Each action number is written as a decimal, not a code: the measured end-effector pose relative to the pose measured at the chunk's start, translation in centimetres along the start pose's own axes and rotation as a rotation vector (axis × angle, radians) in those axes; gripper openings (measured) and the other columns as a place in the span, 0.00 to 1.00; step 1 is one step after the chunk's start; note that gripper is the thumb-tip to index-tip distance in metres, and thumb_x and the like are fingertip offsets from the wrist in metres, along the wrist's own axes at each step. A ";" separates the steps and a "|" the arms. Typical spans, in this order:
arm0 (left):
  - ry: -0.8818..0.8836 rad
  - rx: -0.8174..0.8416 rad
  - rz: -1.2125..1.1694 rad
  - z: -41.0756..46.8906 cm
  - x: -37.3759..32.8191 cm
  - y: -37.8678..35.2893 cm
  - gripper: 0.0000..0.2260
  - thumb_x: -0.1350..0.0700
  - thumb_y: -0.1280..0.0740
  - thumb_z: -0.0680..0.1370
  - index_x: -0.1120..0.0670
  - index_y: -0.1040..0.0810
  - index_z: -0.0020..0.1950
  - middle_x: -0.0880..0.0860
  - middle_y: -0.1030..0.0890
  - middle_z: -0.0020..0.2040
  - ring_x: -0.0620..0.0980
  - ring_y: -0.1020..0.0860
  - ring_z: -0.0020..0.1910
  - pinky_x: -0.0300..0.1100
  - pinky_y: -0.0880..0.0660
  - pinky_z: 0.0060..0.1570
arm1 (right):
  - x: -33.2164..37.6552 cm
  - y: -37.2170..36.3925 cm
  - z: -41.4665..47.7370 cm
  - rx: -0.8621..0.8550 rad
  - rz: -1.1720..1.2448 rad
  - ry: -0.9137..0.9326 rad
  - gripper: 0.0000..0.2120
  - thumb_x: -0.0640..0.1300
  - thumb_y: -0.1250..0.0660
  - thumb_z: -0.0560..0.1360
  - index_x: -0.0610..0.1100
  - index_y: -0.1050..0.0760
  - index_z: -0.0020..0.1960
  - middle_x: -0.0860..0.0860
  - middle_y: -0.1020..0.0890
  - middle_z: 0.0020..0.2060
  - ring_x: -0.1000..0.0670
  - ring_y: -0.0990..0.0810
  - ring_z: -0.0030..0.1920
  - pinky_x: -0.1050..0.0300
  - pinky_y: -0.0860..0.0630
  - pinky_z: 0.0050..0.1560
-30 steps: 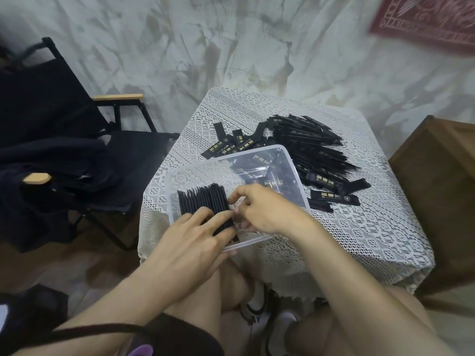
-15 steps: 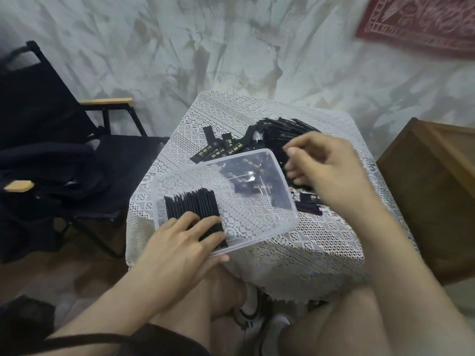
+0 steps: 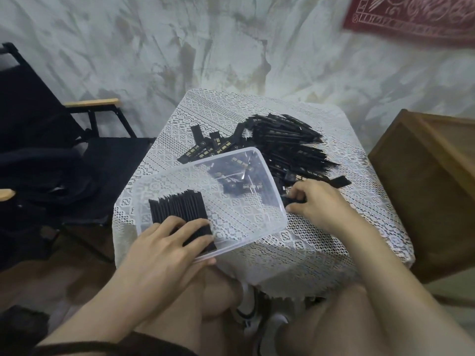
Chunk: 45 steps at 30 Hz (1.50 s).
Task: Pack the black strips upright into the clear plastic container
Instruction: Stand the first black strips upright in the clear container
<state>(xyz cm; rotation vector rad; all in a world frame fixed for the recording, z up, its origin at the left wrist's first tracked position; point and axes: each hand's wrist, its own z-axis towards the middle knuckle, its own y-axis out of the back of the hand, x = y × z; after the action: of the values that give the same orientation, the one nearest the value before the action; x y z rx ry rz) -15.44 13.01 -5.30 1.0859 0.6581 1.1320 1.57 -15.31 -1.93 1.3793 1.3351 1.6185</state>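
Right grip (image 3: 320,205) pinches one strip (image 3: 294,200) (just outside the container (image 3: 244,214)).

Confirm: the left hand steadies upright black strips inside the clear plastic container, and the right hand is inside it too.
The head view shows the right hand outside the clear plastic container, pinching a loose black strip on the white lace tablecloth. Rest stands.

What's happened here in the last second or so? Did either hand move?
The right hand left the clear container, swung out over the loose pile and came down beside the container's right wall, where it now pinches a loose strip. The left hand stayed flat on the upright row of strips in the container. The container and the pile kept their places.
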 end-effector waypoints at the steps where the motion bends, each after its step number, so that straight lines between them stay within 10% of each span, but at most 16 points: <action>1: -0.002 -0.001 0.000 0.0 0.0 0.0 0.21 0.39 0.41 0.81 0.49 0.15 0.57 0.49 0.19 0.64 0.55 0.21 0.50 0.49 0.22 0.43 | 0.0 0.2 0.1 0.024 0.024 -0.004 0.09 0.51 0.22 0.72 0.52 0.23 0.43 0.56 0.20 0.39 0.51 0.22 0.43 0.55 0.33 0.37; 11: 0.012 0.025 -0.009 -0.4 0.4 -0.5 0.21 0.38 0.42 0.81 0.48 0.16 0.60 0.48 0.20 0.67 0.55 0.22 0.52 0.51 0.21 0.46 | 2.5 0.9 2.4 0.092 0.268 0.070 0.07 0.49 0.24 0.75 0.51 0.20 0.40 0.55 0.17 0.36 0.55 0.21 0.36 0.56 0.27 0.39; 20: 0.012 0.009 0.002 -0.5 0.6 -0.3 0.22 0.38 0.42 0.81 0.49 0.15 0.59 0.48 0.19 0.66 0.55 0.21 0.51 0.50 0.21 0.44 | 4.8 -0.2 4.5 0.118 0.096 0.156 0.11 0.47 0.27 0.76 0.54 0.22 0.57 0.54 0.17 0.50 0.47 0.20 0.50 0.54 0.26 0.44; 25: 0.010 0.002 -0.002 -0.6 0.6 -0.3 0.22 0.38 0.42 0.81 0.49 0.15 0.59 0.48 0.19 0.66 0.55 0.21 0.51 0.51 0.20 0.44 | 4.9 0.1 4.6 0.189 0.040 0.126 0.10 0.47 0.26 0.75 0.54 0.26 0.39 0.52 0.17 0.49 0.45 0.19 0.51 0.52 0.24 0.49; 45: 0.018 0.026 0.004 -0.6 0.7 -0.4 0.21 0.38 0.41 0.81 0.48 0.15 0.59 0.47 0.20 0.67 0.55 0.22 0.51 0.50 0.21 0.44 | 5.1 0.2 4.3 0.341 0.103 0.152 0.11 0.56 0.21 0.69 0.55 0.21 0.46 0.49 0.14 0.48 0.44 0.17 0.51 0.47 0.20 0.56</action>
<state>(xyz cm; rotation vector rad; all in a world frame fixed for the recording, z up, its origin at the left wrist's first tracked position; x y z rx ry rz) -15.55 13.86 -5.82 1.1014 0.6866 1.1405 4.41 -9.45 -0.27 1.5676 1.7169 1.6436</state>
